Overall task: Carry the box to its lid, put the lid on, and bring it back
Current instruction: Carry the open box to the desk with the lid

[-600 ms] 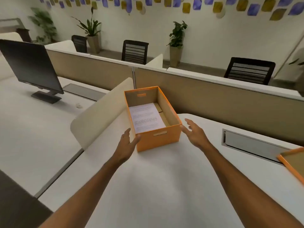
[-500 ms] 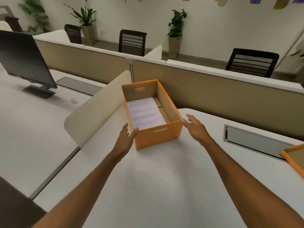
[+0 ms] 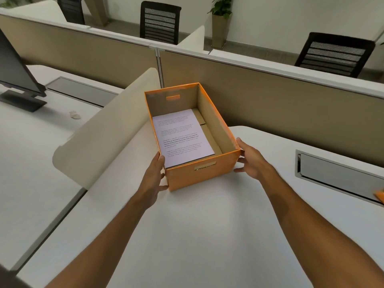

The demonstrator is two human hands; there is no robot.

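Note:
An open orange box [image 3: 202, 173] stands on the white desk [image 3: 197, 235], with a printed sheet of paper [image 3: 182, 138] lying inside it. My left hand [image 3: 153, 177] presses against the box's near left corner, thumb at the rim. My right hand [image 3: 252, 161] touches the near right corner, fingers spread along the side. The box rests on the desk. Only a small orange corner of the lid [image 3: 379, 196] shows at the far right edge.
A curved cream divider [image 3: 99, 138] rises just left of the box. A tan partition [image 3: 291, 104] runs behind it. A cable tray [image 3: 336, 175] is set in the desk at right. A monitor [image 3: 14, 73] stands on the left desk. Black chairs stand beyond the partition.
Both hands have closed in from either side and now touch the box's near corners. The view has tilted down and moved closer; most of the lid has left the frame.

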